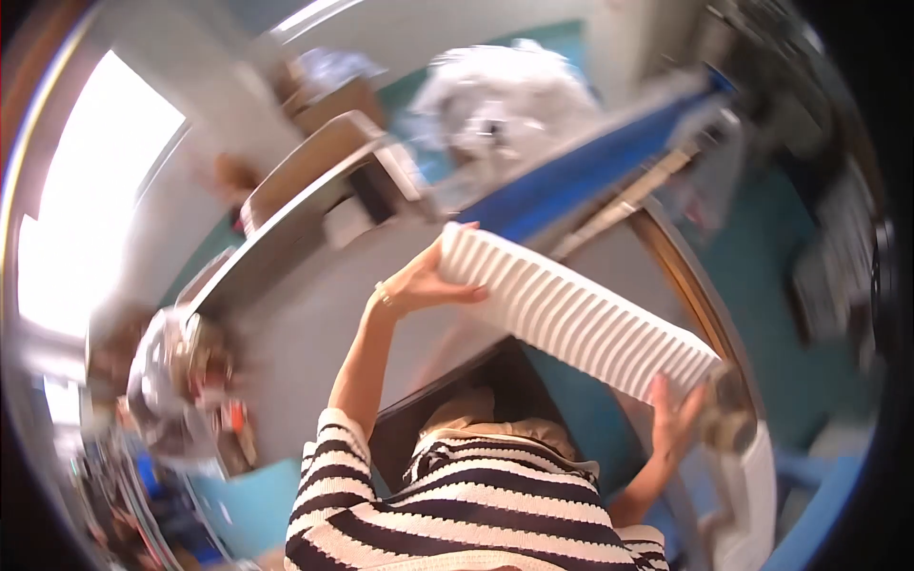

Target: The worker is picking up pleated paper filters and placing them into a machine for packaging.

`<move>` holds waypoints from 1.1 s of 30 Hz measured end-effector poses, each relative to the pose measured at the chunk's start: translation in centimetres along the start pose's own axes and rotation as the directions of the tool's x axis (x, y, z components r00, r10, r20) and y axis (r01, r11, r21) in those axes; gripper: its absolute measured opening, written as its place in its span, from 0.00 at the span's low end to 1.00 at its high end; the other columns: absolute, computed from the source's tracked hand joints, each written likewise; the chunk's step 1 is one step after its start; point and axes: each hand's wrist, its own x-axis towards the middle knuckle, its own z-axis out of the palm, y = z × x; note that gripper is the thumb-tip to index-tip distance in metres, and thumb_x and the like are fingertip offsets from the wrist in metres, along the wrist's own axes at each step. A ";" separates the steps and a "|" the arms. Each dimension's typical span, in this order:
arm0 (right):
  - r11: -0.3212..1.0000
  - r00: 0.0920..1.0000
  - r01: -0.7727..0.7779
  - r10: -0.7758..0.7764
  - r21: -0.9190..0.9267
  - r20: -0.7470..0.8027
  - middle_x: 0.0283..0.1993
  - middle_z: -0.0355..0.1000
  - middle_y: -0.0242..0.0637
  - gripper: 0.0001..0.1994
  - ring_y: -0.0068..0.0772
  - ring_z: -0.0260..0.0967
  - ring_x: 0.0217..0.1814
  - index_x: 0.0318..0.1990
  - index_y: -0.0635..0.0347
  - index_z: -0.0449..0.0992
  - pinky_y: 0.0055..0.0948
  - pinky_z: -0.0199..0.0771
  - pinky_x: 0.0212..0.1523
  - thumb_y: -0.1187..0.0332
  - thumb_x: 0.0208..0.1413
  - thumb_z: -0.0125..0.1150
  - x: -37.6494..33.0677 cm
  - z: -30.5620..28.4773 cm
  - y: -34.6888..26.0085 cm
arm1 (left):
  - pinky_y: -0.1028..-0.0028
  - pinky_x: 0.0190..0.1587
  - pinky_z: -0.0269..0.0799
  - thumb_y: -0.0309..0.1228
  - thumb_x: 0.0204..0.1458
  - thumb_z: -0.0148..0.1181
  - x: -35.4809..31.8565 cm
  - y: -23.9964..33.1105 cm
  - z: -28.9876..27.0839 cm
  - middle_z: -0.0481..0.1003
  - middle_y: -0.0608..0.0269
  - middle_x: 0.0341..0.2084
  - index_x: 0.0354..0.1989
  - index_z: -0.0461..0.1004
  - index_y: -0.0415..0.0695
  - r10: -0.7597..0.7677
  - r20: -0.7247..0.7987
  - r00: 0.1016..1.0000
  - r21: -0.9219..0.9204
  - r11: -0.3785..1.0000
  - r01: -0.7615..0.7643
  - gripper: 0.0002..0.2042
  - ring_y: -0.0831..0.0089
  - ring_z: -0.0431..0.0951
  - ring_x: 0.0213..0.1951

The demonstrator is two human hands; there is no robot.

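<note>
A long white ribbed stack (576, 309), seemingly of many thin nested pieces, slants across in front of me from upper left to lower right. What the single pieces are, I cannot make out. My left hand (424, 284) grips its upper left end, thumb along the near side and the other fingers partly hidden behind it. At the lower right end my right hand (674, 419) presses against the stack with thumb and fingers, somewhat blurred. Held between both hands, the stack is above the grey tabletop.
Beyond the grey table (286, 347) runs a blue conveyor belt (581, 176). A large white plastic bag (505, 100) stands behind it. A brown, round-ended thing (728, 409) is close by my right hand. Clear bags (162, 381) are at the left. Much is smeared by motion.
</note>
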 end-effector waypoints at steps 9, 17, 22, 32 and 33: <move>0.909 -0.089 0.386 -0.135 0.159 0.987 0.52 0.69 0.59 0.42 0.56 0.66 0.58 0.59 0.68 0.55 0.39 0.64 0.58 0.50 0.42 0.68 -2.8 41.5 -7.8 | 0.71 0.55 0.66 0.32 0.49 0.67 -34.4 -17.2 1.4 0.73 0.62 0.50 0.60 0.63 0.37 -0.547 -0.771 0.326 -0.563 0.825 0.054 0.30 0.72 0.72 0.52; 0.501 -0.036 0.810 -0.477 0.305 0.878 0.57 0.61 0.50 0.30 0.50 0.59 0.60 0.55 0.60 0.66 0.38 0.64 0.58 0.63 0.42 0.64 -11.8 59.6 -15.4 | 0.71 0.56 0.64 0.35 0.55 0.63 -27.5 -19.6 8.8 0.64 0.60 0.57 0.64 0.54 0.41 -0.678 -0.735 -0.010 -0.641 0.700 -0.315 0.32 0.71 0.66 0.56; 0.643 0.045 0.410 -0.723 0.647 0.690 0.53 0.68 0.51 0.16 0.52 0.65 0.57 0.45 0.64 0.73 0.41 0.64 0.59 0.69 0.50 0.65 -8.3 44.6 -11.0 | 0.59 0.47 0.74 0.38 0.55 0.62 -20.5 -17.0 5.1 0.61 0.63 0.57 0.62 0.52 0.53 -0.666 -0.736 0.118 -0.652 0.651 -0.389 0.30 0.65 0.66 0.55; 0.335 0.925 -0.169 -0.271 -0.927 -0.266 0.63 0.54 0.62 0.25 0.57 0.50 0.67 0.50 0.64 0.69 0.56 0.56 0.57 0.61 0.46 0.66 12.0 1.6 9.2 | 0.68 0.49 0.67 0.53 0.53 0.58 -20.4 -21.1 3.1 0.63 0.67 0.60 0.65 0.60 0.58 -0.583 -0.766 0.271 -0.637 0.743 -0.203 0.31 0.66 0.64 0.57; 0.321 0.982 -0.180 0.113 -0.930 -0.151 0.62 0.56 0.59 0.23 0.58 0.48 0.69 0.50 0.64 0.70 0.55 0.57 0.57 0.61 0.47 0.62 12.2 -2.3 10.9 | 0.68 0.48 0.67 0.54 0.53 0.57 -19.7 -21.5 3.6 0.62 0.67 0.61 0.64 0.61 0.59 -0.483 -0.829 0.282 -0.531 0.838 -0.126 0.31 0.65 0.63 0.58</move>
